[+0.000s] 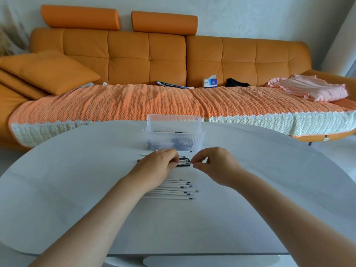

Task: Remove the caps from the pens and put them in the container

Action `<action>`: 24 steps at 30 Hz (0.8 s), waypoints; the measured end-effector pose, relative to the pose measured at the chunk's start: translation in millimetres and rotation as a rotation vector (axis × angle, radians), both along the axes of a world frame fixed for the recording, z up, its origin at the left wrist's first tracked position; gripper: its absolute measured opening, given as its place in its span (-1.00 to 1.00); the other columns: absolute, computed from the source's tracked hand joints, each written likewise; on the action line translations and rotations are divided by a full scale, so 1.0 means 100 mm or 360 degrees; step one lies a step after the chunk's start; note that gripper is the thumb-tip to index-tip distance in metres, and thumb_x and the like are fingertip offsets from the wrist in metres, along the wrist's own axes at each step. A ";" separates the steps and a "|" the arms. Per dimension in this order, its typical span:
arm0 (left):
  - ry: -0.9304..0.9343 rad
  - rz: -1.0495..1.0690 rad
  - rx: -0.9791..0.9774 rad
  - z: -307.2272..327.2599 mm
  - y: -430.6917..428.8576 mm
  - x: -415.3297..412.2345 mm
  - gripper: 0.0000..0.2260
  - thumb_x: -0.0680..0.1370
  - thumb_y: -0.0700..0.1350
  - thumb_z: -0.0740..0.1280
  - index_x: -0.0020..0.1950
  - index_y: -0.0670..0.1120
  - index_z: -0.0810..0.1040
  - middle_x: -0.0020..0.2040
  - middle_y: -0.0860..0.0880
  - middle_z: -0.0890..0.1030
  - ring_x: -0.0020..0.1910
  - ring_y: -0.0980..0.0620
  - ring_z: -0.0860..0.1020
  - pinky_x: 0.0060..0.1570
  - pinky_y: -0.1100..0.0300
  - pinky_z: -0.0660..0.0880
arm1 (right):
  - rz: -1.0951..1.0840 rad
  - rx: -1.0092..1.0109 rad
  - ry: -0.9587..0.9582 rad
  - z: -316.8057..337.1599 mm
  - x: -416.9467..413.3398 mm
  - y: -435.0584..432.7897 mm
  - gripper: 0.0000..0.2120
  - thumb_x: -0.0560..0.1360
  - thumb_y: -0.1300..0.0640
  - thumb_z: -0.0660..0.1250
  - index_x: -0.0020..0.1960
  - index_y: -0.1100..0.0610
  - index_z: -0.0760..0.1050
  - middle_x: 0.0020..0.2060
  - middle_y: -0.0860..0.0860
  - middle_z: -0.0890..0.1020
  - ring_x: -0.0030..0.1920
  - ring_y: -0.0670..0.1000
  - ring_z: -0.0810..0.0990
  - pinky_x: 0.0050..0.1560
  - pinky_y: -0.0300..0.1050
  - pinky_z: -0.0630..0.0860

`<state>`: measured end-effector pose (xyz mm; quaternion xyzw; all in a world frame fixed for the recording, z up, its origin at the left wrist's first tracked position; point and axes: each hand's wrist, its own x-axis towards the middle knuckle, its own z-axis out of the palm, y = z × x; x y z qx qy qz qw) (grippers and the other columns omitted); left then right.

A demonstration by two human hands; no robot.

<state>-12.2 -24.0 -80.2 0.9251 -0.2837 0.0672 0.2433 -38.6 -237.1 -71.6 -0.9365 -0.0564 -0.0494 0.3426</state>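
On the tabletop (pixel 77 189) before the clear container (pixel 154 122), the left hand (pixel 156 164) grips a left-to-right bundle of pens (pixel 184 162), capped ends just beside the right hand (pixel 215 164), whose curled fingers (pixel 198 162) may pinch something unseen.

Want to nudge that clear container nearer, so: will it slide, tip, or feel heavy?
The clear container looks thin-walled and holds only small dark pieces, so probably light. It sits broad and low on the smooth white table, so a low push would likely slide it rather than tip it.
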 end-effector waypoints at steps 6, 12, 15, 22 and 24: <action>-0.0017 -0.0032 -0.0032 0.00 0.00 0.01 -0.96 0.62 -0.07 0.26 -0.03 0.04 0.47 -0.06 0.17 0.52 -0.09 0.14 0.48 -0.08 0.17 0.46 | 0.0007 -0.0024 -0.0011 -0.02 0.02 0.02 -0.94 0.52 0.05 0.42 -0.06 -0.10 0.67 -0.16 -0.23 0.65 -0.31 -0.36 0.50 -0.33 -0.46 0.39; -0.0019 -0.0055 -0.0051 0.01 0.01 0.01 -0.96 0.62 -0.06 0.26 -0.02 0.03 0.48 -0.07 0.18 0.53 -0.09 0.16 0.49 -0.08 0.18 0.47 | 0.0035 -0.0011 -0.0053 0.00 0.01 0.06 -0.92 0.52 0.05 0.42 -0.07 -0.13 0.66 -0.16 -0.24 0.65 -0.33 -0.29 0.51 -0.31 -0.43 0.43; 0.0002 -0.0080 -0.0066 0.01 0.01 0.00 -0.96 0.62 -0.07 0.27 -0.02 0.04 0.49 -0.07 0.17 0.53 -0.08 0.16 0.49 -0.06 0.16 0.47 | 0.0041 -0.0068 -0.0072 -0.01 0.01 0.06 -0.90 0.51 0.04 0.43 0.00 -0.13 0.64 -0.18 -0.22 0.63 -0.32 -0.28 0.51 -0.30 -0.43 0.38; 0.0001 -0.0096 -0.0105 0.01 -0.01 -0.03 -0.95 0.62 -0.09 0.26 -0.02 0.03 0.50 -0.05 0.16 0.54 -0.06 0.16 0.48 -0.05 0.18 0.46 | 0.0074 -0.0157 -0.0040 0.00 -0.03 0.05 -0.93 0.53 -0.01 0.39 -0.11 -0.07 0.61 -0.17 -0.19 0.63 -0.32 -0.33 0.48 -0.28 -0.32 0.33; -0.0013 -0.0099 -0.0110 0.01 -0.01 -0.05 -0.95 0.62 -0.09 0.26 0.00 0.01 0.52 -0.05 0.16 0.55 -0.05 0.15 0.49 -0.05 0.21 0.44 | 0.0109 -0.0167 -0.0041 0.00 -0.05 0.06 -0.92 0.55 0.02 0.37 -0.13 -0.07 0.59 -0.23 -0.21 0.60 -0.30 -0.34 0.48 -0.30 -0.35 0.29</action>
